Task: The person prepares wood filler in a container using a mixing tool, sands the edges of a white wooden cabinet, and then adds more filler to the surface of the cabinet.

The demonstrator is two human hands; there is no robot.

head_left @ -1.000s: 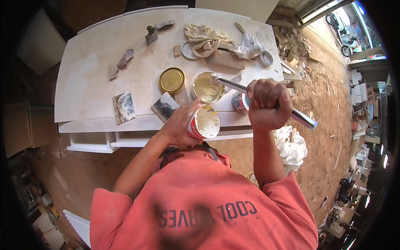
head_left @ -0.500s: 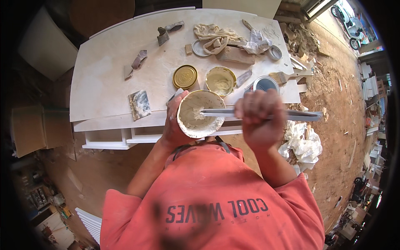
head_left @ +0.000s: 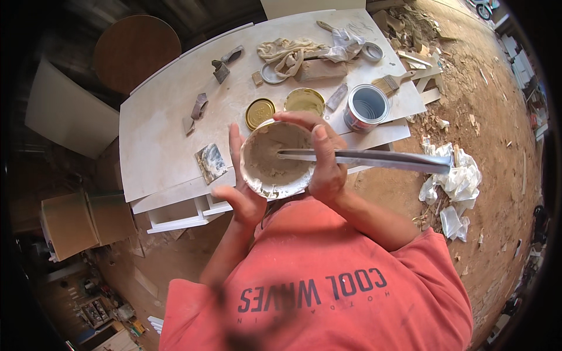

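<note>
A round tub (head_left: 281, 191) of off-white paste is tilted toward me above the near edge of the white board. Its rim is smeared with paste. My right hand (head_left: 329, 172) wraps round the tub's right side, with fingers over the far rim. My left hand (head_left: 246, 202) lies against the left side, its fingers stretched out and its thumb apart from the tub. A long metal channel strip (head_left: 392, 159) leans out over the right rim across my right hand, one end in the paste. A gold lid (head_left: 260, 113) and a second open tin (head_left: 304, 102) stand just beyond.
On the white board (head_left: 158, 140) lie a paste-smeared square (head_left: 211, 162), sandpaper pieces (head_left: 199, 106), a cloth (head_left: 287, 54), a wooden block (head_left: 321, 70) and a brush (head_left: 386, 85). A grey can (head_left: 366, 105) stands right. Crumpled white plastic (head_left: 459, 178) lies on the littered ground.
My right hand has let go of the metal strip and taken hold of the tub. My left fingers have spread out from their grip. The strip stays in the tub, and the view has shifted.
</note>
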